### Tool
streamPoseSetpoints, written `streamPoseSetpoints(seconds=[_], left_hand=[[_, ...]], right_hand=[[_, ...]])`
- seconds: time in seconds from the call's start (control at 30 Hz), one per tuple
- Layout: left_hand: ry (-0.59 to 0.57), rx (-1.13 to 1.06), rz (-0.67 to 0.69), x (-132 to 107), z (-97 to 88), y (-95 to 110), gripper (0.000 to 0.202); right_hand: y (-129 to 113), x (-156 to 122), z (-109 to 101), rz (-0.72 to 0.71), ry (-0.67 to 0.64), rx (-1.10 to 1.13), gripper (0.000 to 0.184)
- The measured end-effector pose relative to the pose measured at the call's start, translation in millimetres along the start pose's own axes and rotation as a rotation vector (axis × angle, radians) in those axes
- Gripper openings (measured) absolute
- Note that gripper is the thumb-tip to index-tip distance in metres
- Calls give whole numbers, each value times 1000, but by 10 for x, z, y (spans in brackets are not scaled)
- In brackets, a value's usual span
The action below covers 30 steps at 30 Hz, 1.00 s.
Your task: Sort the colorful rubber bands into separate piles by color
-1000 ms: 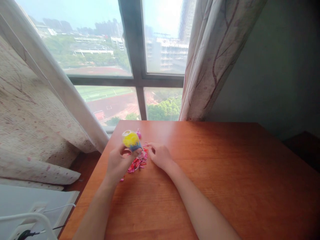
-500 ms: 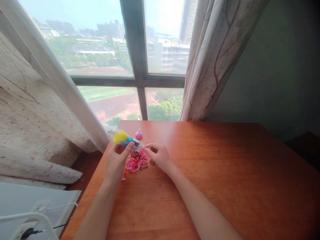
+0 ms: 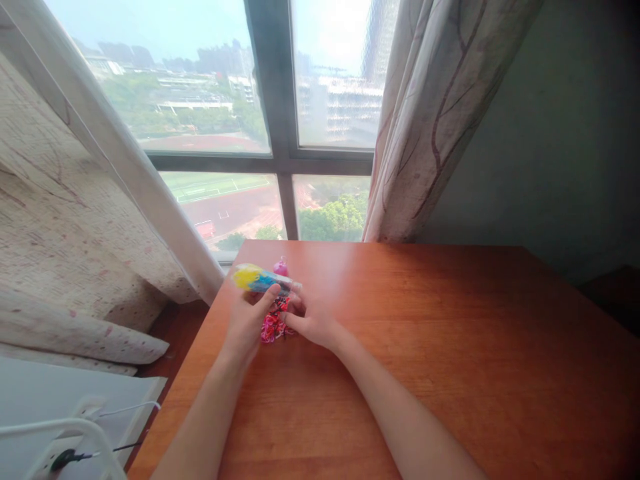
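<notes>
Window [image 3: 210, 100]: fills the far left and middle of the view, with a dark frame crossing it; a sports field, trees and buildings lie outside.
Left curtain [image 3: 75, 200]: pale with small pink specks, drawn aside at the far left and sloping down towards the table's far-left corner.
Right curtain [image 3: 425, 120]: pale with a branch-like pattern, hanging at the right of the window down to the table's far edge.
Wall [image 3: 550, 133]: plain grey-green, on the far right.
Table [image 3: 425, 333]: reddish-brown wood, running from the window to the near edge of the view.
White unit [image 3: 75, 413]: near left, below table level, with a cable at its front.
Left hand [image 3: 247, 320]: at the table's far-left part, thumb and fingers closed around the clear container, holding it above the tabletop.
Right hand [image 3: 313, 323]: just right of the left hand, fingers curled in towards the container's right end and the heap; whether they pinch anything cannot be told.
Clear container [image 3: 263, 279]: lies nearly level in the left hand, with yellow contents at its left end and blue beside them.
Heap of small elastic bands [image 3: 274, 323]: pink, red and black, on the table between the two hands, below the container.
Pink piece [image 3: 281, 268]: small and rounded, on the table just beyond the container.
</notes>
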<state>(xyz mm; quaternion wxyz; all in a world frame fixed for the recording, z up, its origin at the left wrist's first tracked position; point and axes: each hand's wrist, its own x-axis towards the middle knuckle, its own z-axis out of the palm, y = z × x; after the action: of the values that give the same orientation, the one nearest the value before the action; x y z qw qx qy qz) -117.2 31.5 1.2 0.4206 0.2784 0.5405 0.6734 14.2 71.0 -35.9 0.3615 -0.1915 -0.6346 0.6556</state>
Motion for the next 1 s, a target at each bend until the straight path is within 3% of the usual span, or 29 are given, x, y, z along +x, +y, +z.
streamPoseSetpoints(seconds=[0.23,0.43,0.77,1.0], left_hand=[[65,40,63,44,-27,-39,46],[45,88,91,41,8,-50,47],[58,135,151,60,1,-51,43],[119,162,212,91,-103,-7,41]], right_hand=[[-29,55,-39,75,82,94,56],[-38,67,-57,111,227,14,50],[113,107,-152,100,355,-201,37],[103,53,-250,39,390,-499,27]])
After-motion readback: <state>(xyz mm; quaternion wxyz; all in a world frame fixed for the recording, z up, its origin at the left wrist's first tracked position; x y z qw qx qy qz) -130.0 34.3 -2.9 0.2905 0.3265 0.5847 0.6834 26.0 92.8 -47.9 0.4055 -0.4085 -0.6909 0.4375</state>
